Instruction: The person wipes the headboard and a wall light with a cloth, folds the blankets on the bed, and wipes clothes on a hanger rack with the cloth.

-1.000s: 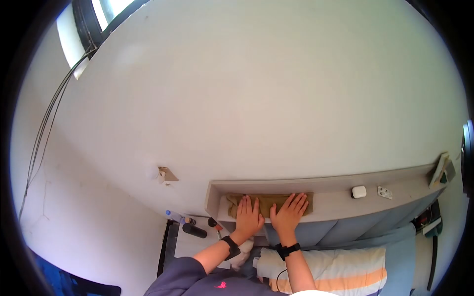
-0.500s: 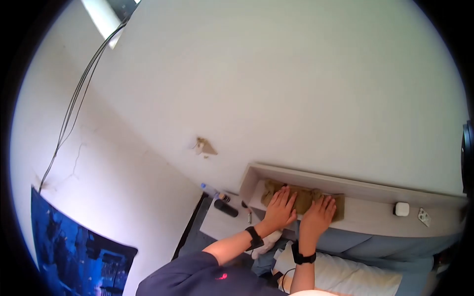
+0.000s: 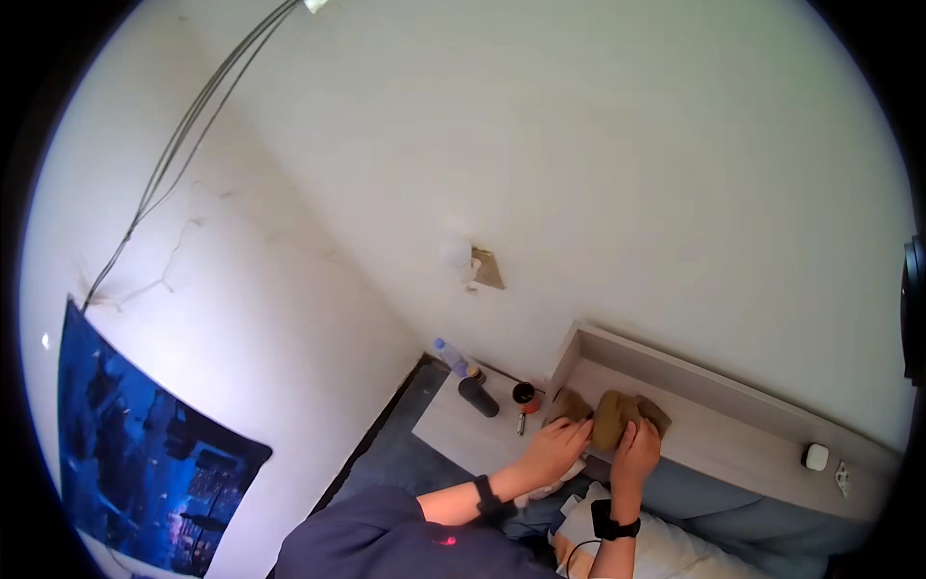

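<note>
An olive-brown cloth (image 3: 614, 417) lies partly folded and raised in the middle on the headboard shelf; its exact kind is not clear. My left hand (image 3: 558, 452) is at the cloth's left part, with fingers bent over its near edge. Toward the right end, my right hand (image 3: 637, 452) has its fingers curled around the folded part. Both thumbs and part of the near edge are hidden from the camera. A black band circles each wrist.
On the bedside table (image 3: 449, 420) stand a dark cylinder (image 3: 477, 397), a clear bottle (image 3: 449, 356) and a red-and-black container (image 3: 527, 397). A white box (image 3: 815, 456) sits farther right on the shelf (image 3: 723, 447). Below are a grey headboard cushion and a pillow (image 3: 685, 536).
My hands have gone from lying flat on the spread cloth to bent fingers gripping it. The cloth is now bunched and folded shorter. The whole view has shifted and tilted.
</note>
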`<state>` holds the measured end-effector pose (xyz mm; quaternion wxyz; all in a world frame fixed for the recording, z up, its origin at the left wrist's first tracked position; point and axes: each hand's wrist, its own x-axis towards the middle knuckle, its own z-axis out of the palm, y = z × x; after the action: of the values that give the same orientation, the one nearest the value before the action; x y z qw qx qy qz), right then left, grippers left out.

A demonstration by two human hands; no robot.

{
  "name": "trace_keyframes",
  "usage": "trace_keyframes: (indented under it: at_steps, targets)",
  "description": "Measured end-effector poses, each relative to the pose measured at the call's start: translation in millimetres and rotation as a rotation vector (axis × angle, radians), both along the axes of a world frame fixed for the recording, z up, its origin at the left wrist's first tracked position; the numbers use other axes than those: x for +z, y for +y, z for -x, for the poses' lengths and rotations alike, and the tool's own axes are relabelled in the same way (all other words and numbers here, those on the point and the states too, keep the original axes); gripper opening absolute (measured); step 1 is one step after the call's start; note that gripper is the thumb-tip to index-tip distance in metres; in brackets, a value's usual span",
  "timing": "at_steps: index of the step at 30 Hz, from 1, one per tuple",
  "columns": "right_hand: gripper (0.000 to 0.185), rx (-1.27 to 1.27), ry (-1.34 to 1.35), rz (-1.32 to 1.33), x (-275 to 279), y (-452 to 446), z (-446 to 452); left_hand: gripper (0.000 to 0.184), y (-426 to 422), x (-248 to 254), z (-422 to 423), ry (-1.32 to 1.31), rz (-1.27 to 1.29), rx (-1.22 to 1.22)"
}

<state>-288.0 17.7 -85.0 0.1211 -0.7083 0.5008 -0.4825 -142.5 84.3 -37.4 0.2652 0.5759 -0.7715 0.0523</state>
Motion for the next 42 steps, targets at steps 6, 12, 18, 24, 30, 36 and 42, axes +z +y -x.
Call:
trace_keyframes:
  at_steps: [6,12,18,24,30,36,42]
  targets:
    - [0.023,0.056,0.082,-0.133,29.3,39.2,-4.9,0.035,29.8,-35.3,-32.6,0.282,-0.381,-0.134]
    - [0.029,-0.14,-0.6,-0.473,52.6,84.9,-136.4,0.04,27.8,-38.7,-114.0,0.357,-0.624,-0.089]
    - [0.035,0.138,-0.499,-0.41,60.8,80.0,-231.0,0.045,28.4,4.6,-233.4,0.496,-0.24,-0.011]
    - [0.035,0.139,-0.33,0.108,123.9,17.8,-270.1,0.037,4.2,65.7,-276.2,0.514,0.154,-0.012]
    - [0.036,0.158,-0.071,0.413,170.2,-68.9,-313.1,0.037,-100.4,95.2,-267.1,0.704,0.411,-0.114]
    - [0.036,0.177,-0.054,0.38,137.4,-81.8,-311.8,0.035,-152.9,46.8,-267.3,0.593,0.855,-0.202]
    - [0.032,0.23,-0.251,0.431,115.2,-79.2,-324.4,0.06,-162.2,31.9,-268.9,0.454,0.987,-0.109]
